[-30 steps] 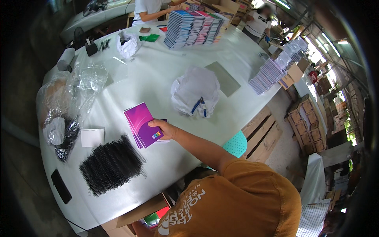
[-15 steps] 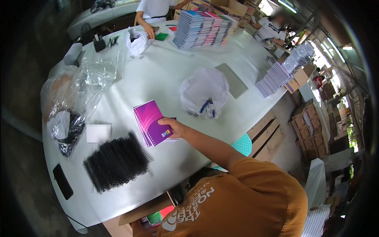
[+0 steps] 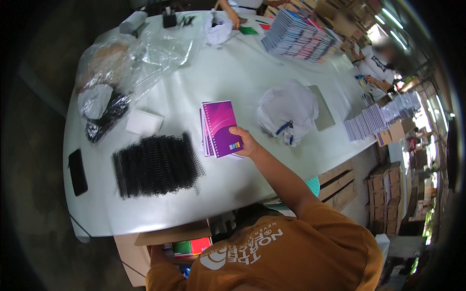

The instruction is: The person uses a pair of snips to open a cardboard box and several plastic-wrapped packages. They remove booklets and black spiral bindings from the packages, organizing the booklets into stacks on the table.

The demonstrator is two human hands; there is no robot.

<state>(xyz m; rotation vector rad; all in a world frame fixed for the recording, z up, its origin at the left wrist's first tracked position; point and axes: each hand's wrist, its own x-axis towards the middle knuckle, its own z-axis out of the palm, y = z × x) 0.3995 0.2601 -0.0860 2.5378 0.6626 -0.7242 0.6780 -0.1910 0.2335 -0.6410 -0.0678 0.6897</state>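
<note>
My right hand [image 3: 246, 141] is closed on a few purple notebooks [image 3: 219, 127], thumb on top and fingers underneath. A row of holes runs down the left edge of the top cover. The notebooks are slightly fanned over the white table [image 3: 179, 104]. My left forearm [image 3: 158, 253] reaches down into an open cardboard box [image 3: 177, 232] below the table edge; the fingers are hidden there. Red and green notebooks [image 3: 193, 246] show inside the box. Left of the purple notebooks lies a pile of black spiral binding coils [image 3: 158, 165].
A small white spiral notepad [image 3: 144, 122], a black phone [image 3: 77, 172] and plastic bags [image 3: 114, 68] lie at left. Blue-handled pliers [image 3: 285, 128] rest on a white bundle [image 3: 289, 106]. Stacked notebooks [image 3: 301, 36] stand at the back, where another person's hand [image 3: 234, 18] rests.
The view has shifted, so the table things sit further right and higher. My left arm reaches further into the box. My right hand still holds the purple notebooks.
</note>
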